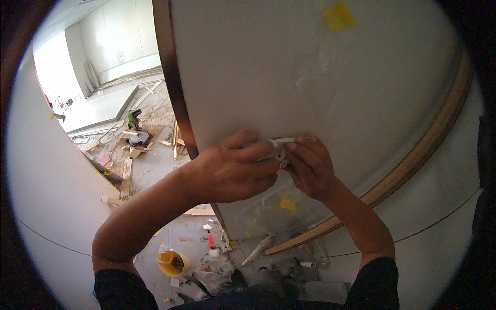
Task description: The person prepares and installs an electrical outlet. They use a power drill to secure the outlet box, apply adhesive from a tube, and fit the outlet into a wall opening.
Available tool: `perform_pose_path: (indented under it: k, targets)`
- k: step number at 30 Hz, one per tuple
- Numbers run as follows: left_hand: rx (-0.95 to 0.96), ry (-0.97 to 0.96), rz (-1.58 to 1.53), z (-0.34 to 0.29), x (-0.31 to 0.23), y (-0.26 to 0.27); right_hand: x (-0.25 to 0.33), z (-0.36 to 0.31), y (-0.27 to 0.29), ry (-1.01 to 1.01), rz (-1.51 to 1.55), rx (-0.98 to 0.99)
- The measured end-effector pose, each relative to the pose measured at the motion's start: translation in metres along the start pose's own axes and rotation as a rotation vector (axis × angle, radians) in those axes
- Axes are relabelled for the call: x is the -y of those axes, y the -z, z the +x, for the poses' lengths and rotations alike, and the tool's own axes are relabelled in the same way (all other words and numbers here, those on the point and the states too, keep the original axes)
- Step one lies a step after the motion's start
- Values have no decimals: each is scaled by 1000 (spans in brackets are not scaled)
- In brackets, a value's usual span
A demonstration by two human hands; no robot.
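Both my hands meet in front of a large pale panel [248,77]. Between them is a small whitish-grey fitting [282,154] with a thin pale bar along its top; its exact kind cannot be made out. My left hand [232,168] closes on the fitting's left side, fingers curled. From the other side my right hand [312,168] pinches it with thumb and fingers. The fingers cover much of the piece. Whether it touches the panel, I cannot tell.
Curved wooden trim [408,168] borders the panel on the right. Below stand a yellow bucket [166,266], a red-handled tool [210,239] and a white tube [257,250] amid plastic scraps. Through the opening at left, a green power saw [134,121] sits among wood offcuts.
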State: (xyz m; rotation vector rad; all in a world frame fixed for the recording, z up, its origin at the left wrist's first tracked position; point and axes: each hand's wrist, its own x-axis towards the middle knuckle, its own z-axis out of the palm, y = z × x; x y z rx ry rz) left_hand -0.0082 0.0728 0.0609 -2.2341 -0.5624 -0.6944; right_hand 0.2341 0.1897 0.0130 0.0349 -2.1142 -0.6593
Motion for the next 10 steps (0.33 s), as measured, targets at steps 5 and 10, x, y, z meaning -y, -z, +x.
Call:
perform_pose_path:
  k: [5,10]
  targets:
    - [2,28,6,1,-1,3,2,3,1,-3,-12,1]
    - [19,70,-29,0,-1,4,2,3,0,15,-23,-3]
